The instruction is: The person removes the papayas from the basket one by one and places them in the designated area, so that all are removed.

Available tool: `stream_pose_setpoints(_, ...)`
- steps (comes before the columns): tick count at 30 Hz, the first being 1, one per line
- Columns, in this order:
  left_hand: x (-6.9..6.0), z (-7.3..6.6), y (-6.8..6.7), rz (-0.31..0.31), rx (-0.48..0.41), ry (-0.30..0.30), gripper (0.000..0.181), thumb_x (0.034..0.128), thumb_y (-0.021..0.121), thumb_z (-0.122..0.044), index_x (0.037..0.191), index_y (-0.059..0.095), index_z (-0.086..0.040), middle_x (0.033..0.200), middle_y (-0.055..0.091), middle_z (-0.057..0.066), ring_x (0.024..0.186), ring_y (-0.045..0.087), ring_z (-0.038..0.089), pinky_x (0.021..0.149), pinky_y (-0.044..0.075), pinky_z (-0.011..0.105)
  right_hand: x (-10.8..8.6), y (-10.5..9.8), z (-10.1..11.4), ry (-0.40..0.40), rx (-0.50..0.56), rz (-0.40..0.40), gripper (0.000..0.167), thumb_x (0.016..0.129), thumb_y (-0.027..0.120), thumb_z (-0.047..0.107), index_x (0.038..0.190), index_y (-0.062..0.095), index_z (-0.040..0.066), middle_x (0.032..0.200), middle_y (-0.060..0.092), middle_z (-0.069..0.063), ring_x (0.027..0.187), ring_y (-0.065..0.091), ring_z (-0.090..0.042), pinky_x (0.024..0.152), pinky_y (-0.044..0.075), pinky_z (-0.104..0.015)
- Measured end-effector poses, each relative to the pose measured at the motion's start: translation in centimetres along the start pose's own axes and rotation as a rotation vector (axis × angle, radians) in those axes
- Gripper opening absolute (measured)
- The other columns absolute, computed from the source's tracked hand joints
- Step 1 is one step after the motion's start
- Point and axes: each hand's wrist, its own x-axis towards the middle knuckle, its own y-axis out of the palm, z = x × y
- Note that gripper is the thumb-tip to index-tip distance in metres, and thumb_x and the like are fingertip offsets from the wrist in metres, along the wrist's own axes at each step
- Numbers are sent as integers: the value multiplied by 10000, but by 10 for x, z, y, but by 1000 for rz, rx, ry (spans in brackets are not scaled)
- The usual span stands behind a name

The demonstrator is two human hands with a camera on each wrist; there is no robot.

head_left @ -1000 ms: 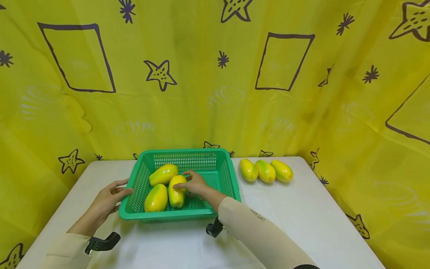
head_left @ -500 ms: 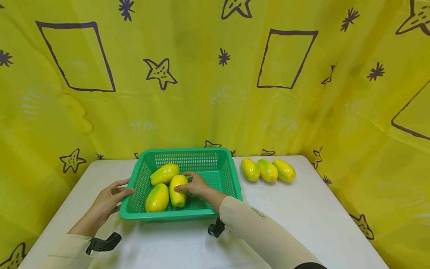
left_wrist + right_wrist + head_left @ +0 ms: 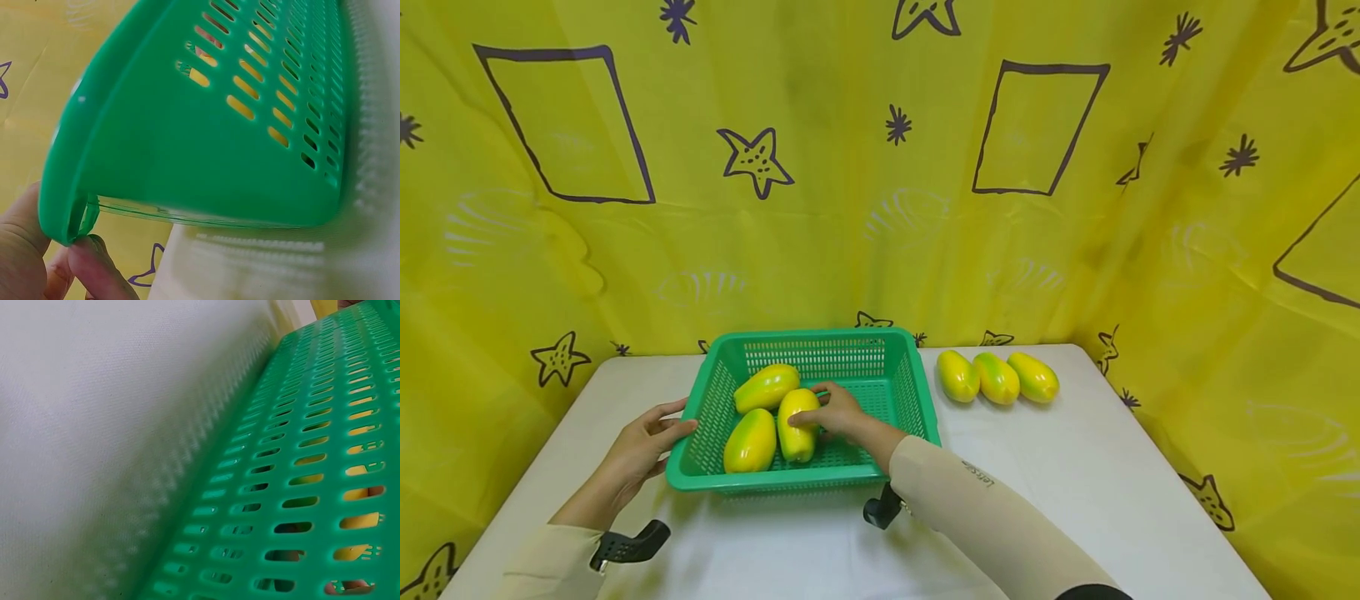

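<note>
A green perforated basket (image 3: 775, 481) stands on the white table with three yellow-green papaya-like fruits inside. My right hand (image 3: 838, 414) reaches over its front rim and grips the rightmost fruit (image 3: 797, 437), thumb on top; some of its fingers are hidden behind the fruit. Beside it lie a fruit (image 3: 751, 442) at the front left and another (image 3: 767, 388) behind. My left hand (image 3: 638, 446) pinches the basket's left rim between thumb and fingers; in the left wrist view that hand (image 3: 37, 262) is at the rim's corner. Through the slots in the right wrist view, bits of yellow fruit show.
To the right of the basket, three more such fruits (image 3: 998, 379) lie side by side near the back edge of the white table (image 3: 1037, 483). A yellow patterned curtain (image 3: 820, 250) hangs behind and at both sides.
Both hands keep their holds, and the basket and fruits stay in place; only the head view has shifted slightly.
</note>
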Motion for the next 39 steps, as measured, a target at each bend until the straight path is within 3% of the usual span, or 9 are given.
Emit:
stream_pose_setpoints(22,-2,-2,-1,-4,27,2,757,962,631,-381,1538,275,-42,1218,559,159,846,667,65,735,575,281,1,-3,0,56,109,60,630,806,802,119,1328,466,12,1184,564,-225,1076,619,-398,816,571,-486)
stream_pose_setpoints(31,-1,0,0,-5,49,-2,765,958,632,-396,1537,275,-46,1261,556,202,876,665,72,737,564,282,-3,-8,3,93,172,80,682,813,784,123,1381,425,4,1218,556,-259,1075,625,-421,863,555,-493)
stream_pose_setpoints(39,-2,-1,-1,-1,58,-2,773,956,629,-413,1540,273,-54,1276,552,206,889,663,76,739,560,283,-9,-22,6,121,275,115,693,833,754,90,1411,382,11,1286,513,-279,1167,569,-466,911,529,-518)
